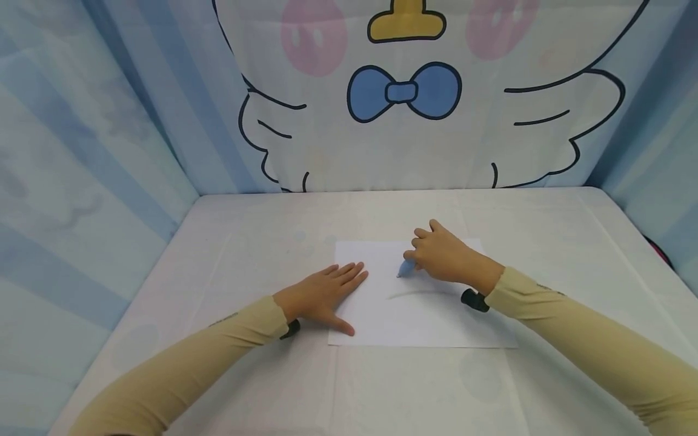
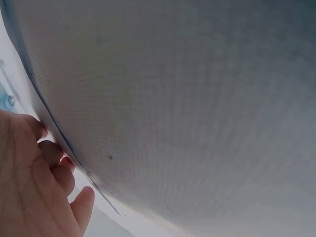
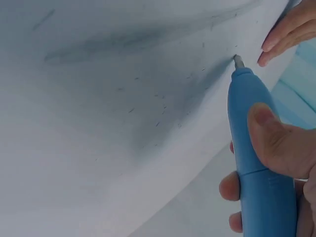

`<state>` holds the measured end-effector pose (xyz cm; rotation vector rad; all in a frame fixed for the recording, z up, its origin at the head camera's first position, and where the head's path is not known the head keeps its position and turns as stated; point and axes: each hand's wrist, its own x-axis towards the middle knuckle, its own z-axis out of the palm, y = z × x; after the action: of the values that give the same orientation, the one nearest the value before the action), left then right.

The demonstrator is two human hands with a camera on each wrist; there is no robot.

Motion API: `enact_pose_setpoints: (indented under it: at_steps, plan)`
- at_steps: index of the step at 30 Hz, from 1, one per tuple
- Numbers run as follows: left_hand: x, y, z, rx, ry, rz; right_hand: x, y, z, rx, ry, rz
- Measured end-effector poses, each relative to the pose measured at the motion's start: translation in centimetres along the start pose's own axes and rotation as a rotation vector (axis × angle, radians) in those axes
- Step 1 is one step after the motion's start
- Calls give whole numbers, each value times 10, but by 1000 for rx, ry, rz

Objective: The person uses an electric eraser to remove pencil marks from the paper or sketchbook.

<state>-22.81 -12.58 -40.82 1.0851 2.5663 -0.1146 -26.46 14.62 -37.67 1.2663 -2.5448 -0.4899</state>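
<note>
A white sheet of paper [image 1: 376,327] lies on the table. My left hand [image 1: 324,297] rests on its left edge with the fingers spread; the left wrist view catches its palm and fingers [image 2: 63,177] at the sheet's edge. Over the upper middle of the paper, my right hand [image 1: 440,254] grips a thick blue electric eraser [image 3: 247,106], thumb along its body. Its narrow tip points down and left, right at the paper. A curved grey smear [image 3: 133,40] crosses the sheet near the tip, with small dark crumbs [image 3: 158,123] scattered beside it.
A pale cloth covers the table [image 1: 262,242]. Behind it hangs a curtain [image 1: 403,151] printed with a cartoon figure and blue bow tie, and blue-striped curtains [image 1: 82,181] stand at both sides. Black wrist-camera mounts [image 1: 475,300] sit under both cuffs.
</note>
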Motion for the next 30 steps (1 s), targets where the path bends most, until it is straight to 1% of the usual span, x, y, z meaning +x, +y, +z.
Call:
enact_pose_setpoints:
  at_steps: [5,9,12,16,20,22,24,27,30]
  plan:
    - [-1,2,-1,-12,0,-7,-5,2,0,0,-18,4]
    - [-1,2,-1,-8,2,-6,-7,3,-1,-3,-9,-2]
    - [-1,1,0,0,5,1,-9,3,0,-10,11,1]
    - [0,2,0,-6,12,10,-14,5,2,-14,37,-16]
    - [2,3,2,-3,12,10,-25,12,4,3,95,-20]
    - [3,3,3,5,12,10,-34,17,2,27,119,11]
    - [3,3,3,11,11,11,-44,22,-2,61,126,66]
    - [3,2,4,11,10,9,-59,27,-9,110,92,151]
    - [2,-1,4,16,9,-1,-75,30,-15,128,65,219]
